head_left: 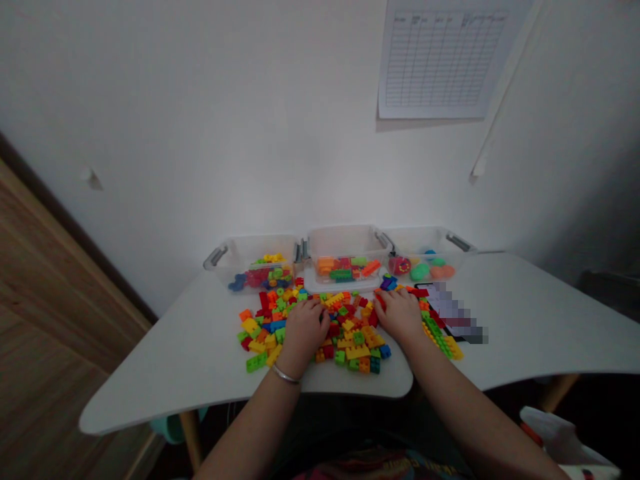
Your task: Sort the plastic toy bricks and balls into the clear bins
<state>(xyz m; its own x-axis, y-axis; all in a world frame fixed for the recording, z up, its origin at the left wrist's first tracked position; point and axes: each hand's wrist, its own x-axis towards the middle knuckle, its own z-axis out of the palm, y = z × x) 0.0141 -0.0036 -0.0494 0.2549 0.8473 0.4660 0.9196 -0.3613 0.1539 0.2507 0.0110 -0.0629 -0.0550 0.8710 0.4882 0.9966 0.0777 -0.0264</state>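
Note:
A spread of toy building bricks point(357, 339) in red, orange, yellow, green and blue lies on the white table. My left hand point(305, 330), with a bracelet at its wrist, rests over the middle-left of the bricks. Its fingers curl down, and what is under them is hidden. My right hand point(401, 315) is at the right side of the spread, thumb and fingers closed about a red brick point(381, 301). Beside that hand, on its right, several joined bricks form long green and yellow strips point(437, 335).
Three clear bins stand along the wall: the left bin point(237, 250), middle bin point(345, 239) and right bin point(417, 239), each holding colourful pieces. A dark-edged flat object point(453, 313), partly blurred, lies right of the bricks. The table point(165, 370) has a curved front edge.

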